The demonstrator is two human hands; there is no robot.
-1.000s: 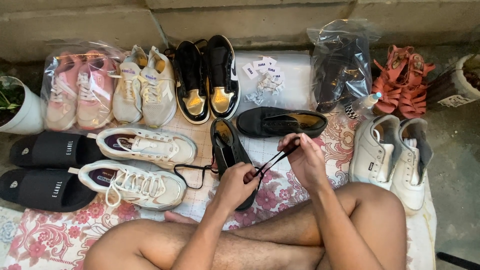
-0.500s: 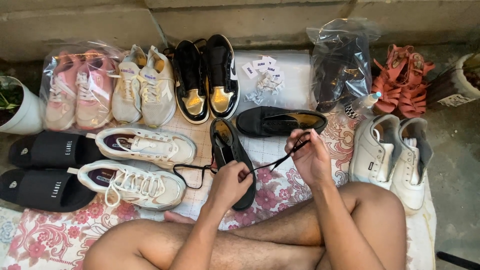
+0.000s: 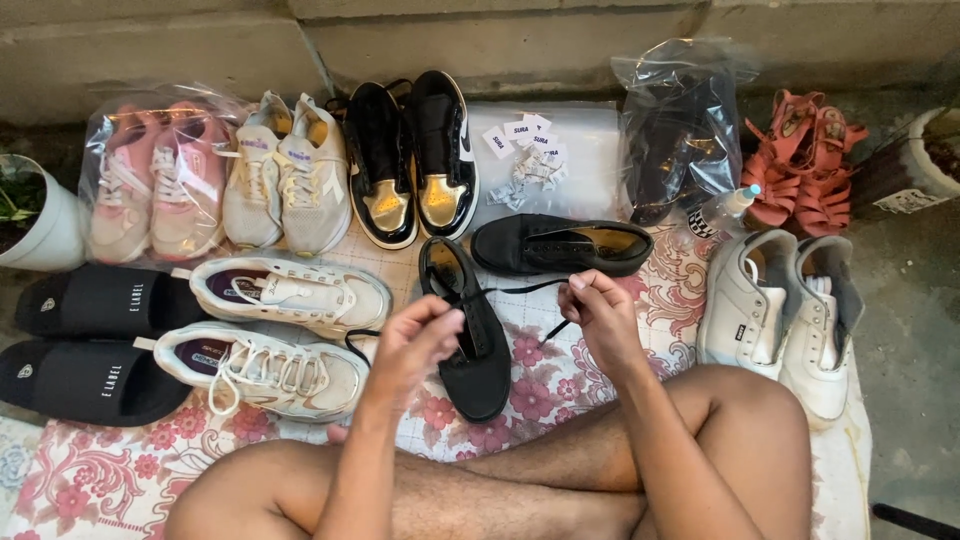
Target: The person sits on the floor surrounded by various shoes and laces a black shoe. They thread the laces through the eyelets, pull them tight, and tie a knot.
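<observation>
Left hand (image 3: 415, 335): fingers curling together, pinching the black lace (image 3: 520, 290) above the shoe.
Right hand (image 3: 597, 312): fingertips closing on the lace's other end.
Black shoe (image 3: 470, 330): lying between both hands on the floral cloth (image 3: 90, 470).
Second black shoe (image 3: 560, 246): lying just behind.

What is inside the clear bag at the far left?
The clear bag holds a pair of pink sneakers with white laces. Their soles and whatever lies under them are hidden.

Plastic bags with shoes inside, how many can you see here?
2. One clear bag holding pink sneakers lies at the far left by the wall; a second bag with dark shoes sits at the back right, beside the red sandals. None looks hidden.
</observation>
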